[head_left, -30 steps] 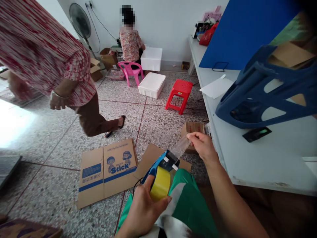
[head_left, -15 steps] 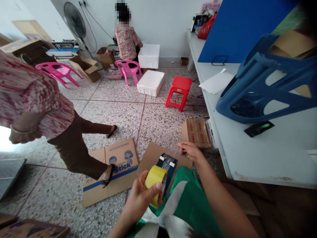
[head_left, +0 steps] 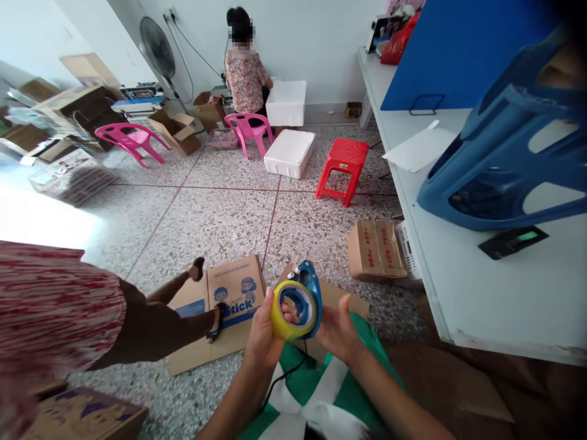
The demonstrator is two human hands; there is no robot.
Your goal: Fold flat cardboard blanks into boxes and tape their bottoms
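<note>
I hold a blue tape dispenser [head_left: 310, 288] with a yellow tape roll [head_left: 290, 310] over my lap. My left hand [head_left: 262, 333] grips the roll's left side with the thumb up on its rim. My right hand [head_left: 338, 330] cups the dispenser from the right, its fingers behind the blue body. The roll's open core faces me. Green and white cloth [head_left: 321, 391] covers my lap below.
A flattened printed carton [head_left: 232, 293] lies on the floor ahead, and a person in a red patterned top [head_left: 50, 305] steps on it at the left. A taped box [head_left: 376, 249] sits beside the white table [head_left: 495, 281]. Further off are a red stool [head_left: 342, 168], pink chairs, foam boxes and a seated person.
My right hand let go of the pulled-out tape strip and came back to the dispenser. I turned the roll to face me. The walking person moved left and nearer.
</note>
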